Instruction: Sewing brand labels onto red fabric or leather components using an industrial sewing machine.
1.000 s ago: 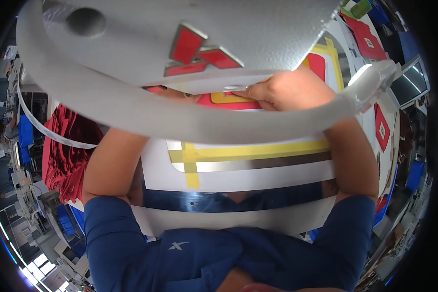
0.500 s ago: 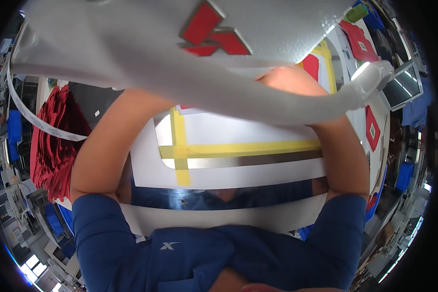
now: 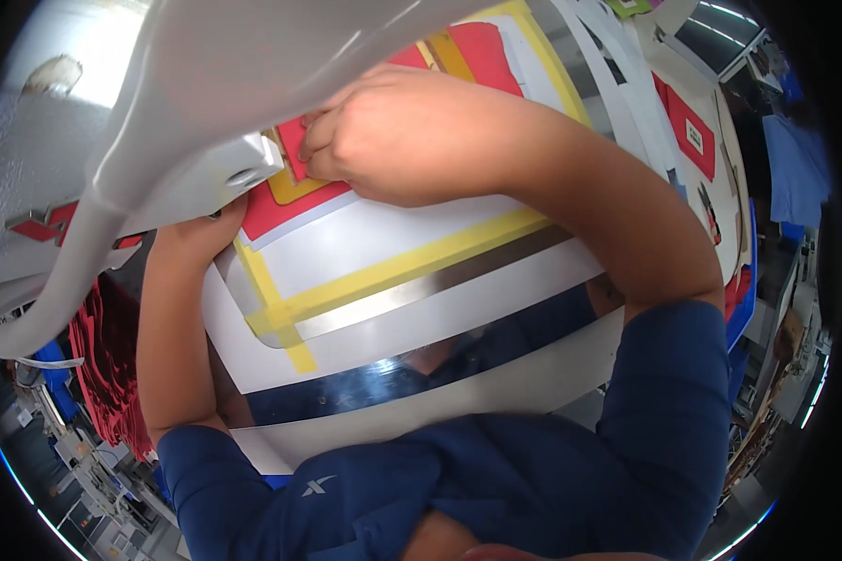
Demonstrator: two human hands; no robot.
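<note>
My right hand (image 3: pixel 374 136) reaches in from the right with its fingers bent and drawn together at the edge of a small red fabric piece (image 3: pixel 292 140). That piece lies over a yellow frame-like strip (image 3: pixel 299 194) on a larger red fabric panel (image 3: pixel 269 217), close beside the white sewing machine head (image 3: pixel 225 84). My left hand (image 3: pixel 208 224) rests by the panel's left edge under the machine; its fingers are mostly hidden. Beneath the red panel lies a white sheet (image 3: pixel 384 234) edged with yellow tape (image 3: pixel 374 273).
Piled dark red fabric (image 3: pixel 112 365) hangs at the left. On the right of the table lie a red piece with a white label (image 3: pixel 690 131) and small snips (image 3: pixel 708 204). A screen (image 3: pixel 716 37) stands at the far right. A shiny metal plate (image 3: pixel 365 385) runs along the near side.
The view has turned, and the machine now sits farther left in the picture. My right hand, mostly covered by it before, shows fully over the red fabric.
</note>
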